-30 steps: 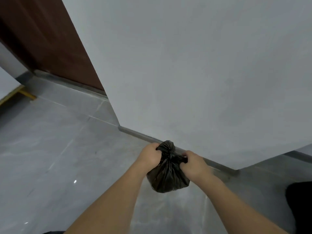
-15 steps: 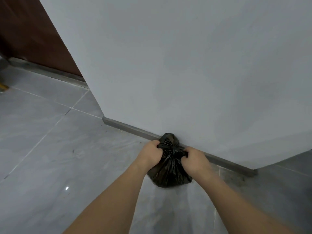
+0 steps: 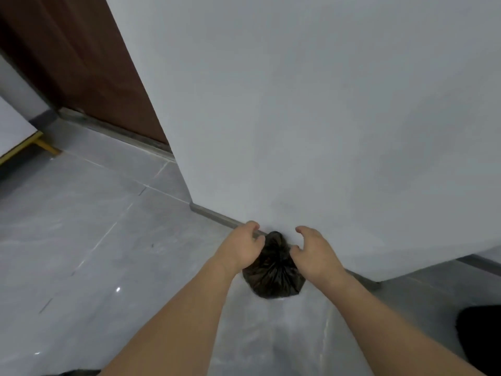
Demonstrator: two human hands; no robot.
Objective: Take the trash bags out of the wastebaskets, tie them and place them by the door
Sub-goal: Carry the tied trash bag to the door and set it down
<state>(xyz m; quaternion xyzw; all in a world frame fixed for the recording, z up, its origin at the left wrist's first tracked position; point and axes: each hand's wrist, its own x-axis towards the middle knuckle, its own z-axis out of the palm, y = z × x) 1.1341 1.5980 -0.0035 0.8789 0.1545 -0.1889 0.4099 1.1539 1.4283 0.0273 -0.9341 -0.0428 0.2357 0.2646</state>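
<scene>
Looking down, I see the black trash bag (image 3: 273, 272) sitting on the grey tiled floor (image 3: 95, 240), knotted at the top, right against the baseboard (image 3: 217, 217) of the pale wall (image 3: 311, 104). My left hand (image 3: 245, 246) and right hand (image 3: 311, 252) flank its neck with fingers spread and loosely curled, gripping nothing. The brown door (image 3: 81, 63) stands further off to the left, past the wall's corner.

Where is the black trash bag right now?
The black trash bag sits low in the head view, on the grey floor against the white wall, between both open hands.
</scene>
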